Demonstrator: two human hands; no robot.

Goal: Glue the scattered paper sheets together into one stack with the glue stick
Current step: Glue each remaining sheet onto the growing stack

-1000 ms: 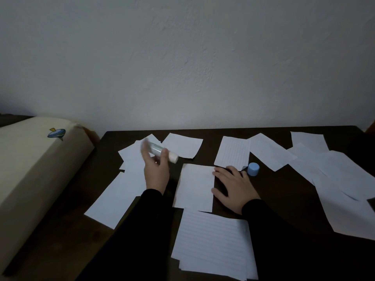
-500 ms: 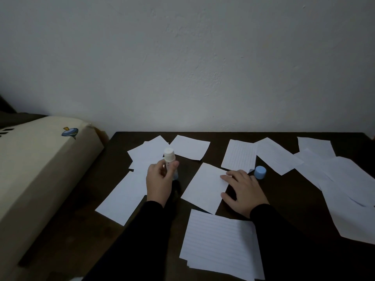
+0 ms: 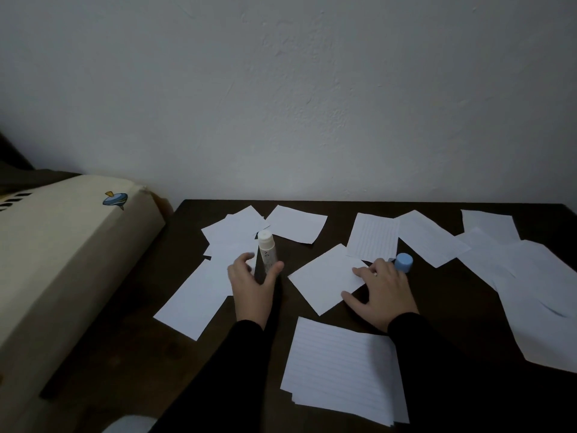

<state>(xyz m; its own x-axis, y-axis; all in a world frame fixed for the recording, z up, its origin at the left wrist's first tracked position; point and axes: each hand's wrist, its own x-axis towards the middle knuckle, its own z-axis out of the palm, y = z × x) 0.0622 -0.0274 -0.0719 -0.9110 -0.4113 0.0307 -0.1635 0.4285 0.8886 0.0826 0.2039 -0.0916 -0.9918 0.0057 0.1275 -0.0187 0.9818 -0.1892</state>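
Your left hand [image 3: 249, 284] curls loosely round the glue stick [image 3: 267, 252], which stands upright left of centre; whether thumb and fingers actually clamp it or have just let go is unclear. Your right hand [image 3: 379, 292] lies flat, fingers straight, pressing the loose sheet [image 3: 324, 281] at centre. The blue cap [image 3: 403, 262] sits just beyond those fingers. Below centre lies the stack [image 3: 342, 370]. The sheet is probably light and floppy, so take it by an edge. The stick is likely rigid; grip its barrel. Dim light hides any glue, and right-hand sheets [image 3: 530, 276] run off frame.
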